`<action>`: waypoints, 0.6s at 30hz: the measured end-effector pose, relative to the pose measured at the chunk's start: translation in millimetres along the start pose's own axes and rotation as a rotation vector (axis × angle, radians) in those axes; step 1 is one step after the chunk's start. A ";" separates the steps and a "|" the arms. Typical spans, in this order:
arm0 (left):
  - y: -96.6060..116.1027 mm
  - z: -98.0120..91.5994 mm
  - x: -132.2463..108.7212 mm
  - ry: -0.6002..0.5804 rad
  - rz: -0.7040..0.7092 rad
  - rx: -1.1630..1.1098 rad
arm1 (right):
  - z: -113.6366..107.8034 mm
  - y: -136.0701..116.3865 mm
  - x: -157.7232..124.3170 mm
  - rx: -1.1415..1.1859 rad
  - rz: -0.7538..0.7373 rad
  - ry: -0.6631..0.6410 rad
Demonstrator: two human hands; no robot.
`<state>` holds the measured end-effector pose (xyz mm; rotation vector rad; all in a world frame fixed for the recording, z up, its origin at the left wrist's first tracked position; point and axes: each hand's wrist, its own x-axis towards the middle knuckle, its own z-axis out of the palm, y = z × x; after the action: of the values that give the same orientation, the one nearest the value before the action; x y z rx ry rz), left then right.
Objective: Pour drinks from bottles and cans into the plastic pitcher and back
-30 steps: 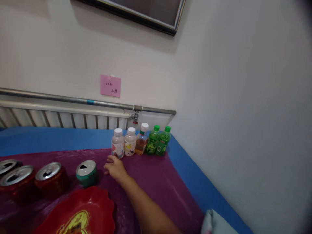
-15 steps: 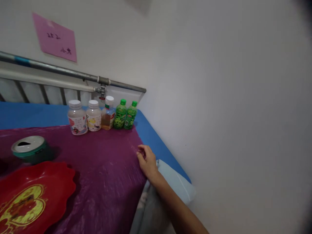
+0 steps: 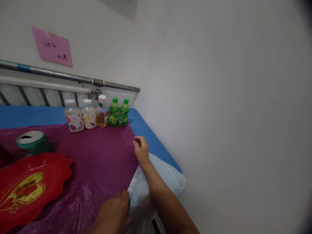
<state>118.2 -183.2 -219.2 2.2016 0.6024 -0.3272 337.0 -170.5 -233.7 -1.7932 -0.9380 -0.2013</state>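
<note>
A crinkled purple plastic sheet (image 3: pixel 104 152) covers most of the blue tabletop. At its right edge, my right hand (image 3: pixel 141 150) is closed, the curled fingers and thumb pinching the sheet's border. My left hand (image 3: pixel 113 209) is low in the view and blurred by motion. It looks closed at the sheet's near right edge, beside a light blue patterned cloth (image 3: pixel 156 165); what lies in its fingers is hidden. This cloth spreads under my right forearm and over the table's corner.
A red scalloped plate (image 3: pixel 55 175) with a gold heart design lies at the left. Behind it stands an opened green can (image 3: pixel 34 143). Several bottles line the back, including a green-capped bottle (image 3: pixel 123 113). A metal pipe (image 3: pixel 48 73) runs along the wall; a plain wall (image 3: pixel 219 113) borders the right.
My left hand has come into view from below, at the sheet's near edge. My right hand stays at the right edge, slightly more closed. The whole view has shifted a little.
</note>
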 end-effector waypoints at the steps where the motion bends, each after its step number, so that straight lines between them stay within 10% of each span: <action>1: 5.8 1.5 1.9 0.002 0.001 0.051 | -7.5 -2.7 -2.0 -0.008 -0.005 -0.016; 10: 3.3 11.5 -5.3 0.064 0.050 0.102 | -143.9 14.2 -56.3 -0.179 0.196 -0.129; 18: -3.5 32.2 -14.1 0.026 0.205 -0.110 | -171.0 1.0 -87.1 -0.180 0.262 0.150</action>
<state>103.3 -210.4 -236.0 2.1421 0.3942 -0.1540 327.5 -360.4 -207.4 -2.0157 -0.5873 -0.2557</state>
